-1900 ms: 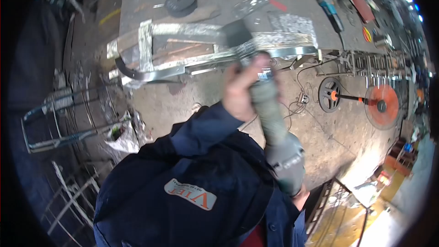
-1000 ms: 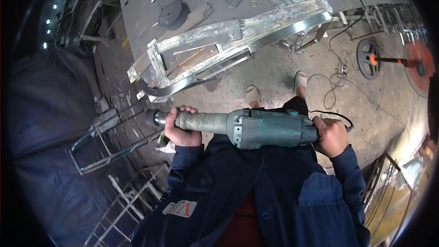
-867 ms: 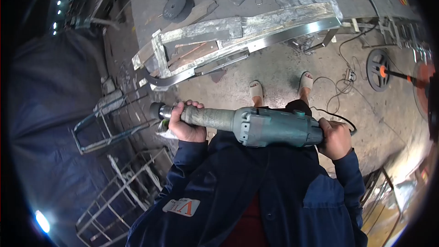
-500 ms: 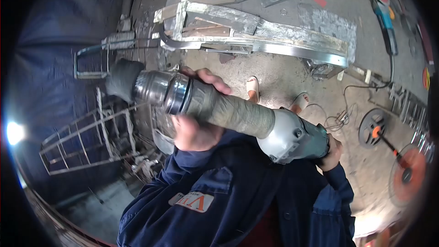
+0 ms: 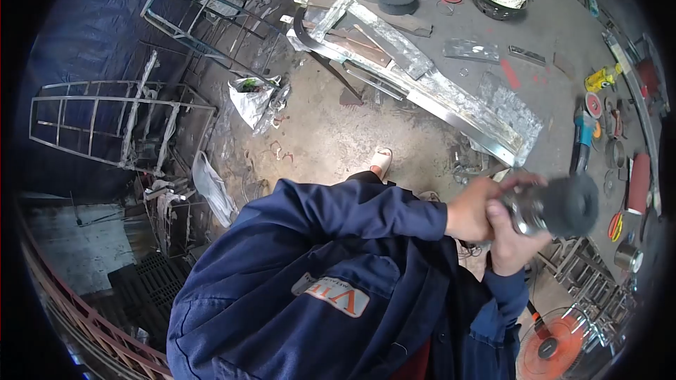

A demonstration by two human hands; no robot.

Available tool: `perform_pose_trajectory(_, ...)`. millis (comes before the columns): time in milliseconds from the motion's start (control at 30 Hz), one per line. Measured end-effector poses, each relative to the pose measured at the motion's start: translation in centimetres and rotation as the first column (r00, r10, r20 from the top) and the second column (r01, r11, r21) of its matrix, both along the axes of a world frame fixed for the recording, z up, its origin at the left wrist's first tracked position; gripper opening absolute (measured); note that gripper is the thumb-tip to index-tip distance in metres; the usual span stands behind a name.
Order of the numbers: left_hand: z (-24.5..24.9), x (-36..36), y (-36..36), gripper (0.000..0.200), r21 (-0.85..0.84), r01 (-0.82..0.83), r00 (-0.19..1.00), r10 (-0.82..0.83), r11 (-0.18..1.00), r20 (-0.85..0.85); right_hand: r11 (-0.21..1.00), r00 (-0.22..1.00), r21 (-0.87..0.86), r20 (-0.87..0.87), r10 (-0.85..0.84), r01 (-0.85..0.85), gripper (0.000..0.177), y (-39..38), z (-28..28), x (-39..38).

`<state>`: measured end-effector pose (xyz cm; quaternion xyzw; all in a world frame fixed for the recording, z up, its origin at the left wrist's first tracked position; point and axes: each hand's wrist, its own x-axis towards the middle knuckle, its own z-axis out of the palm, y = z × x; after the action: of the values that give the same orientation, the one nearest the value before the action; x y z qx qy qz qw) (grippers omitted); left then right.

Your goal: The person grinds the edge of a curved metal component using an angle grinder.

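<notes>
the grinder [image 5: 556, 205] is held low at the right of the view, near the edge of the table [image 5: 542, 49], with its dark head turned to the right. the left hand [image 5: 468, 212] is clenched around the tool just behind its metal collar. the right hand [image 5: 508, 243] is wrapped around it from below, touching the left. a long metal frame [image 5: 422, 84] is laid on the table, well apart from the hands.

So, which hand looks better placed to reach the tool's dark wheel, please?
Probably the right hand: it cups the tool just behind the dark wheel, while the left hand grips farther back.
</notes>
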<state>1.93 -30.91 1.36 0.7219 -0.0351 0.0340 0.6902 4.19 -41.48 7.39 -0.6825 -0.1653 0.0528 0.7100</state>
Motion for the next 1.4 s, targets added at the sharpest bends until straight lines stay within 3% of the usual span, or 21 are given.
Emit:
perform_pose_trajectory(67,0.6,0.8,-0.3,0.075,0.064,0.333,0.926,-0.314,0.941,-0.210,0.999,0.999,-0.025,-0.013,-0.035,0.034,0.046,-2.0,0.3,0.2)
perform_pose_trajectory(133,2.0,1.3,0.8,0.095,0.039,0.437,0.899,-0.438,0.898,-0.008,0.994,0.996,0.075,-0.022,0.086,-0.085,0.035,-4.2,0.7,0.2)
perform_pose_trajectory(200,4.9,1.6,2.5,0.105,-0.357,0.384,0.923,-0.361,0.851,0.133,0.993,0.982,0.016,0.145,0.117,-0.121,0.037,-6.5,0.2,0.3)
perform_pose_trajectory(267,9.6,3.1,3.5,0.111,-0.084,0.449,0.828,-0.379,0.889,0.413,0.986,0.981,0.021,-0.099,0.165,-0.164,0.043,-8.1,1.9,-0.8)
perform_pose_trajectory(367,12.8,4.7,-0.9,0.078,-0.074,0.806,0.580,-0.758,0.587,0.299,0.958,0.972,-0.163,-0.046,0.232,-0.236,0.044,-9.4,2.1,-1.4)
perform_pose_trajectory(433,12.1,5.7,-2.8,0.066,-0.001,0.857,0.468,-0.778,0.515,0.418,0.968,0.982,-0.197,0.076,0.175,-0.157,0.046,-9.7,1.4,-1.6)
perform_pose_trajectory(533,11.9,6.0,-4.8,0.035,0.021,0.856,0.447,-0.761,0.516,0.470,0.981,0.950,-0.179,0.311,-0.015,0.075,0.049,-10.5,1.0,-1.6)
perform_pose_trajectory(600,10.0,6.6,-6.2,0.027,0.033,0.810,0.531,-0.755,0.586,0.386,0.950,0.859,-0.165,0.488,-0.154,0.264,0.051,-10.5,0.2,-1.0)
perform_pose_trajectory(633,9.0,6.0,-6.9,0.022,-0.119,0.717,0.694,-0.686,0.687,0.219,0.921,0.806,-0.154,0.549,-0.221,0.357,0.052,-10.4,-0.6,-0.7)
perform_pose_trajectory(700,7.5,4.9,-9.3,0.025,-0.111,0.329,0.944,-0.325,0.938,0.058,0.909,0.905,-0.153,0.251,-0.345,0.389,0.050,-10.4,-2.8,-0.8)
perform_pose_trajectory(733,7.6,3.3,-10.4,0.028,-0.066,0.087,0.994,-0.091,0.994,-0.065,0.883,0.906,-0.209,0.147,-0.396,0.420,0.045,-10.4,-3.6,-0.9)
perform_pose_trajectory(767,7.7,1.6,-10.4,0.039,0.029,-0.009,1.000,0.009,1.000,0.010,0.858,0.895,-0.267,0.042,-0.444,0.439,0.041,-10.3,-4.3,-1.0)
perform_pose_trajectory(800,7.8,-0.4,-9.1,0.048,0.006,0.097,0.995,-0.097,0.995,0.007,0.789,0.872,-0.392,0.083,-0.483,0.474,0.035,-10.5,-4.4,-0.9)
perform_pose_trajectory(833,9.0,-2.0,-6.0,0.025,0.105,0.229,0.972,-0.221,0.968,-0.084,0.799,0.867,-0.338,0.166,-0.471,0.498,0.034,-11.2,-5.2,-1.0)
perform_pose_trajectory(900,8.3,-2.1,-0.9,0.027,0.218,0.589,0.662,-0.620,0.778,0.422,0.767,0.835,-0.348,0.104,-0.540,0.539,0.034,-12.3,-5.5,-0.5)
perform_pose_trajectory(1033,10.6,3.4,-1.3,0.043,0.375,0.291,0.841,-0.422,0.880,0.339,0.779,0.872,-0.425,0.055,-0.486,0.461,0.032,-11.5,-4.6,-2.0)
perform_pose_trajectory(1133,7.8,7.7,-2.1,0.027,0.436,0.652,0.519,-0.784,0.621,0.340,0.811,0.931,-0.460,0.134,-0.340,0.362,0.029,-8.5,-5.1,-4.0)
perform_pose_trajectory(1267,4.7,13.7,5.8,0.015,0.338,0.263,0.865,-0.376,0.904,0.332,0.761,0.904,-0.565,-0.060,-0.423,0.319,0.032,-5.4,-6.5,-6.2)
perform_pose_trajectory(1300,2.6,17.3,9.3,0.021,0.466,-0.016,0.903,-0.187,0.885,0.386,0.759,0.880,-0.539,-0.068,-0.471,0.364,0.029,-4.8,-7.1,-6.7)
perform_pose_trajectory(1367,-3.7,24.9,17.4,0.040,0.781,-0.202,0.977,0.069,0.591,0.200,0.736,0.828,-0.520,-0.093,-0.553,0.433,0.024,-3.2,-6.7,-7.2)
perform_pose_trajectory(1400,-6.3,27.9,21.4,0.044,0.902,-0.023,0.988,0.145,0.431,-0.044,0.710,0.800,-0.525,-0.089,-0.594,0.469,0.022,-2.6,-6.5,-7.4)
